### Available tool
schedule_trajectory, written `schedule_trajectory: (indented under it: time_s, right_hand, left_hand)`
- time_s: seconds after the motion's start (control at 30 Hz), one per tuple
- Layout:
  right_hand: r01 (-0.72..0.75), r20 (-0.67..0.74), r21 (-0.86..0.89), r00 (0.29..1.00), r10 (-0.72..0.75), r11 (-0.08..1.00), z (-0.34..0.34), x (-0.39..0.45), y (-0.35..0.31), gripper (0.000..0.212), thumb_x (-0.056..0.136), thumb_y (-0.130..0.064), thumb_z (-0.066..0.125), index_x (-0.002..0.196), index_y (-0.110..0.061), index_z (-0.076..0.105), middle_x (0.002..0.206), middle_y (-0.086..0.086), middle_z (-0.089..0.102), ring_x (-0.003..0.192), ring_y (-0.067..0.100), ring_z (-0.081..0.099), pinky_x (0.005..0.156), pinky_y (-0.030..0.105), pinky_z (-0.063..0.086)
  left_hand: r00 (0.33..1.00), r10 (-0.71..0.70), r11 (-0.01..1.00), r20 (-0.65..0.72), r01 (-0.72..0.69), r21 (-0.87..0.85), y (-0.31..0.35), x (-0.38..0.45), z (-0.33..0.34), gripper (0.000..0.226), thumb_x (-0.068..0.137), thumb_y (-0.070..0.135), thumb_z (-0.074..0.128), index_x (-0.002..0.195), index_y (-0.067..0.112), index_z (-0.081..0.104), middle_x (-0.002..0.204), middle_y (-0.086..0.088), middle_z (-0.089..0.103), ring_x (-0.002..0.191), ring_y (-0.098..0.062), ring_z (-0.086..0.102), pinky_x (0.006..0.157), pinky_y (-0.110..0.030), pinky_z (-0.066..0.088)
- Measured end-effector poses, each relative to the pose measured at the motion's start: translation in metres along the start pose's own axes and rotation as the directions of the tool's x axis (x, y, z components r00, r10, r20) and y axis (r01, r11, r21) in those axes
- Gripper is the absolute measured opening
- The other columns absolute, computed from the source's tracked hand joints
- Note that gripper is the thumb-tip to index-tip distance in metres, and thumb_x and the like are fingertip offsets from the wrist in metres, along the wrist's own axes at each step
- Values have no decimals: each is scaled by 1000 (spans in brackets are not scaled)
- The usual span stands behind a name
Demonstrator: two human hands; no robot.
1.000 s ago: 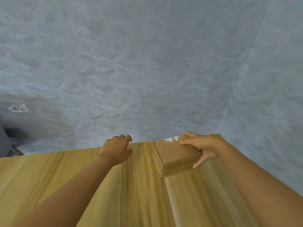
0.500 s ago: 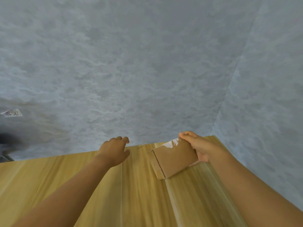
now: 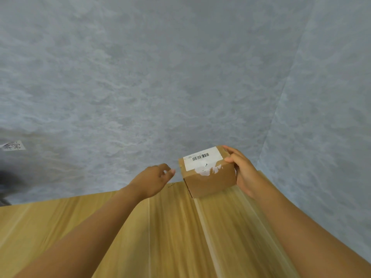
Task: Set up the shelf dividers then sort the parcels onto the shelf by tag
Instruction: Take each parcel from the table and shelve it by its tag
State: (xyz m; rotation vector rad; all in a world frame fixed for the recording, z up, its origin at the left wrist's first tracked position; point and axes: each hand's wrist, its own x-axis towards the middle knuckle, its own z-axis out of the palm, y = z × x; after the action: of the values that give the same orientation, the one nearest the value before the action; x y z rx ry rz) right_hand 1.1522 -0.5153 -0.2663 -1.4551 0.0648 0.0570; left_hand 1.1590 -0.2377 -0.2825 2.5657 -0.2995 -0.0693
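Observation:
A small brown cardboard parcel (image 3: 208,177) with a white barcode label on its top face is tipped up at the far edge of the wooden shelf board (image 3: 140,227). My right hand (image 3: 243,169) grips its right side, thumb on the top edge and fingers behind. My left hand (image 3: 154,177) hovers just left of the parcel with loosely curled fingers, holding nothing and not touching the box. No shelf dividers are in view.
Grey mottled walls (image 3: 160,87) rise behind the board and on the right, meeting in a corner. A small paper tag with handwriting (image 3: 13,145) is stuck on the wall at far left. A dark object shows at the left edge.
My right hand has lifted and turned the parcel so its labelled face now points up. The left hand has drifted slightly toward the box.

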Motion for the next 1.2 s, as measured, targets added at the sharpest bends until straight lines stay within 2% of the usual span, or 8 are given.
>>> schedule_trajectory:
  time_s: [0.23,0.47,0.6,0.67,0.77,0.9,1.07,1.2]
  right_hand:
    - [73,95,126,992,-85,989,17,0,-4,61,67,-15,58,125,-34,61,119,-9,71,102,12,68,70,26,56]
    - [-136,140,139,983,116,981,23,-5,0,57,95,-12,60,141,-39,41,132,2,64,113,24,67,76,36,57]
    - [-225,122,-5,967,224,974,28,-9,1,56,93,-25,69,142,-15,45,124,11,70,115,30,67,93,44,56]
    - [-238,118,-70,962,245,969,29,-12,1,64,89,-29,74,144,-14,45,126,8,69,112,28,68,79,39,59]
    - [-174,96,-140,977,189,975,26,-14,0,93,81,-21,82,154,-31,26,138,-4,55,112,21,64,74,35,56]
    - [71,177,-251,984,-26,965,23,-16,3,113,66,-9,91,151,-46,26,137,-12,56,122,10,59,97,34,55]
    - [177,224,-262,967,-119,949,26,-20,2,120,65,-33,93,154,-51,14,149,-19,47,134,5,49,110,38,45]
    - [-20,166,-103,986,37,995,27,-20,-4,104,68,-73,64,156,-39,22,143,-21,50,140,17,44,116,48,37]
  left_hand:
    - [967,-45,709,252,208,-674,34,-7,-16,61,91,63,54,140,30,41,128,3,60,95,-20,75,87,-38,60]
    - [994,-4,718,112,81,-691,37,-10,-2,55,96,45,60,144,38,34,120,6,66,102,-14,70,87,-35,59]
    - [996,44,711,71,19,-703,33,-12,5,57,96,38,62,146,38,34,133,8,58,115,-11,62,94,-35,55]
    - [998,53,701,24,-20,-713,29,-13,7,55,95,30,65,143,37,39,135,10,56,116,-12,62,97,-37,55]
    - [1000,10,594,-12,-16,-805,26,-11,6,41,96,23,64,133,36,51,131,5,62,104,-17,69,91,-39,58]
    - [985,-74,462,156,172,-870,33,-11,-3,36,98,55,49,121,32,64,114,0,73,98,-20,72,75,-34,59]
    - [962,-120,320,246,272,-907,31,-9,-2,34,96,49,55,112,25,74,114,-7,74,102,-25,72,86,-42,60]
    - [989,-36,380,141,144,-914,30,-10,-3,32,99,45,51,109,27,76,116,-3,74,103,-21,72,88,-40,59]
